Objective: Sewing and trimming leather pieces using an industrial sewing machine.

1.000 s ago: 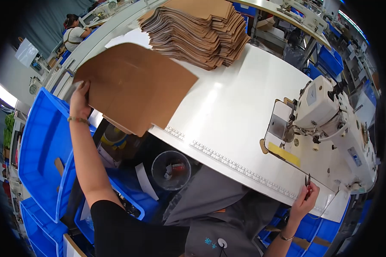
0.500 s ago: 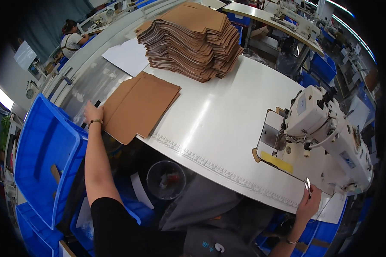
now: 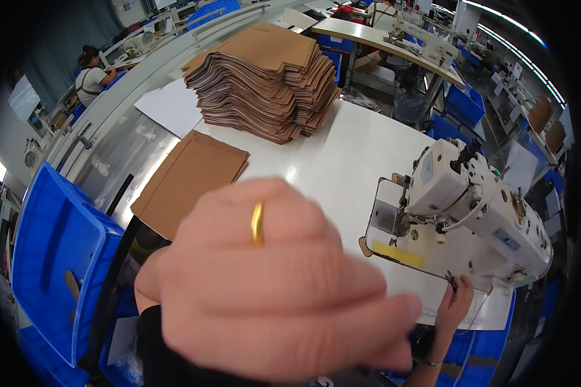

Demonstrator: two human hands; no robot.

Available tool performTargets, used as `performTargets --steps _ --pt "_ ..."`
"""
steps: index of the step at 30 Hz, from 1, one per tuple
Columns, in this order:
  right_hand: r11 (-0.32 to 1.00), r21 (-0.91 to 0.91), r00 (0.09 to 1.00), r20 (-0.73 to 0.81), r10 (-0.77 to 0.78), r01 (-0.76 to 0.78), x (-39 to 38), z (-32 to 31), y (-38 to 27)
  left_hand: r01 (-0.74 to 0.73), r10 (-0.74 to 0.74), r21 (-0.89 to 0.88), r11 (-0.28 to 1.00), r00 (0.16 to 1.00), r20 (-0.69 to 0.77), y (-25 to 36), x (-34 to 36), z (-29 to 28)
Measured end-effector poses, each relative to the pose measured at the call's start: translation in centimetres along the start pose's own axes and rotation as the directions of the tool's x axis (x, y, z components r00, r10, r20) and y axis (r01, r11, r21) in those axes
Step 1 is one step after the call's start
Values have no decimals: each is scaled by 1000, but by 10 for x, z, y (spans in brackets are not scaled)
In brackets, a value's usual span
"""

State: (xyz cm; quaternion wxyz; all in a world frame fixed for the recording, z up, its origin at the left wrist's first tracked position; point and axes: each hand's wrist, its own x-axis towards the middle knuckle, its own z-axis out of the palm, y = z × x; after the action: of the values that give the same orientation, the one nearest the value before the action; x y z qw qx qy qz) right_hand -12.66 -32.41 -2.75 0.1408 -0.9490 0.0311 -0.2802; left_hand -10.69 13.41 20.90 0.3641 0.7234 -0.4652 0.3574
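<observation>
A: What occupies the foreground?

B: The left hand (image 3: 271,290), close to the viewpoint and blurred, with a gold ring (image 3: 257,222) on it. Its fingers are bent; how tightly they close, or whether they hold anything, cannot be told from this side.

A: And the right hand (image 3: 455,306)?

B: It lies at the near right edge of the white tabletop (image 3: 368,148), its fingers narrowed around small snips (image 3: 450,278), partly hidden in the grasp.

A: What stands around the two hands?

B: On the left, a blue bin (image 3: 93,277) with a brown scrap inside. On the right, just beyond the snips, a yellow strip (image 3: 397,253) lies near the white sewing machine (image 3: 442,171).

A: Where are the brown pieces?

B: A low pile of brown pieces (image 3: 187,171) lies at the left, beyond the left hand, which hides its near right part. Farther back rises a tall wavy stack of similar pieces (image 3: 258,84), with a white sheet (image 3: 171,106) to its left.

A: And farthest?

B: A seated person (image 3: 91,79), far left.
</observation>
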Motion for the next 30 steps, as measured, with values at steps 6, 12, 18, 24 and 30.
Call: performTargets --steps 6,12,18,24,30 --pt "998 55 1000 -29 -11 12 -1 -2 -4 36 -26 -304 952 999 37 42 2 -27" --pt "998 68 999 -42 -7 10 -2 -2 -6 102 -112 -403 910 994 -2 74 -17 -50" --pt "998 59 998 -56 -2 5 -3 -1 -5 -578 235 -196 792 585 -776 83 -38 -30" --pt "998 64 998 -67 12 -8 -4 0 -5 -614 547 29 789 679 -489 47 -31 0" --pt "999 39 998 -58 -13 15 -5 0 -3 52 223 517 854 862 -455 -50 -7 2"
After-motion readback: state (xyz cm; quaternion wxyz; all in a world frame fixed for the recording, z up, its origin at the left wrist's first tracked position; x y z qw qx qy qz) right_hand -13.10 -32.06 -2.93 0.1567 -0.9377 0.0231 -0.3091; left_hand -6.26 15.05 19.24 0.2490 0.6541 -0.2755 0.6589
